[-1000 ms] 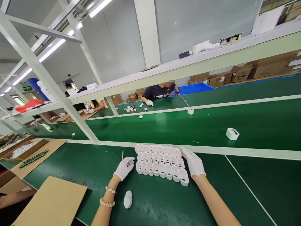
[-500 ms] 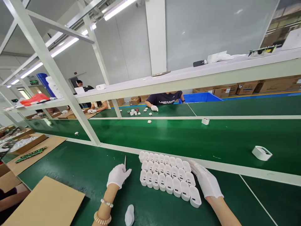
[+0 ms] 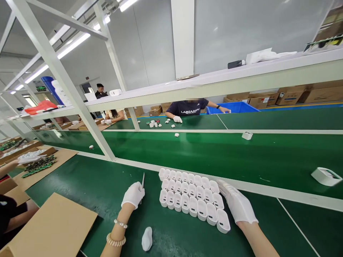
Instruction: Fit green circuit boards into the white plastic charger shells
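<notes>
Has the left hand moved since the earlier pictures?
Yes. The left hand drew leftward, away from the white shells: it touched their left edge before; now green mat shows between them.

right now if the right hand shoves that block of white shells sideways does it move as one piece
Probably not: the white shells look like separate hollow casings standing loose in rows, so they may scatter. They seem light and upright, so some could tip. The right hand touches only one edge.

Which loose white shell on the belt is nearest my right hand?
The shell at the far right, just beyond the rail from the right hand; the others lie farther up.
</notes>
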The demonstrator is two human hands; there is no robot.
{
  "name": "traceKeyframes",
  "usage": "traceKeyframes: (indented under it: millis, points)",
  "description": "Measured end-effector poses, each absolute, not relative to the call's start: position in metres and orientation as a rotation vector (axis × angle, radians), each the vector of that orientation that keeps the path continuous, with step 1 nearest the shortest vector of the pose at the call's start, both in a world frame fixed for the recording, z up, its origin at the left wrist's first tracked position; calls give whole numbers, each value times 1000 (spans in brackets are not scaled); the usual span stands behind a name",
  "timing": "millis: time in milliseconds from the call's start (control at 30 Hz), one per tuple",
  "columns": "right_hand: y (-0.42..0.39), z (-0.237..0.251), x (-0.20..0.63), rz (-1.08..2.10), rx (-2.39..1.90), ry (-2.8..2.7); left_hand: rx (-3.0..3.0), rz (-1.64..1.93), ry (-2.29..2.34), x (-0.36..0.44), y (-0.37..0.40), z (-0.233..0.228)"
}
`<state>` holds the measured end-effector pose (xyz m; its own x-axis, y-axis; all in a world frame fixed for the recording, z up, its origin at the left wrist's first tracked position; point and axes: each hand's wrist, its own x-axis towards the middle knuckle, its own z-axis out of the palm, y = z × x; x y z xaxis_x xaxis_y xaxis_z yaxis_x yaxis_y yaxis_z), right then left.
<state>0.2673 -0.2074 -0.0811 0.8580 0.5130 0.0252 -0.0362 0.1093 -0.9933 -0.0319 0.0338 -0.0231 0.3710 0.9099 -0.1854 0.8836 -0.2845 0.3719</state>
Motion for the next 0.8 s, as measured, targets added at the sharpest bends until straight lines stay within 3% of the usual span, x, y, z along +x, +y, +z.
traceKeyframes:
  millis: [800]
  points:
    - [-210,-80,276,542,-1242,-368,2289,28,1336,-38,28,-23]
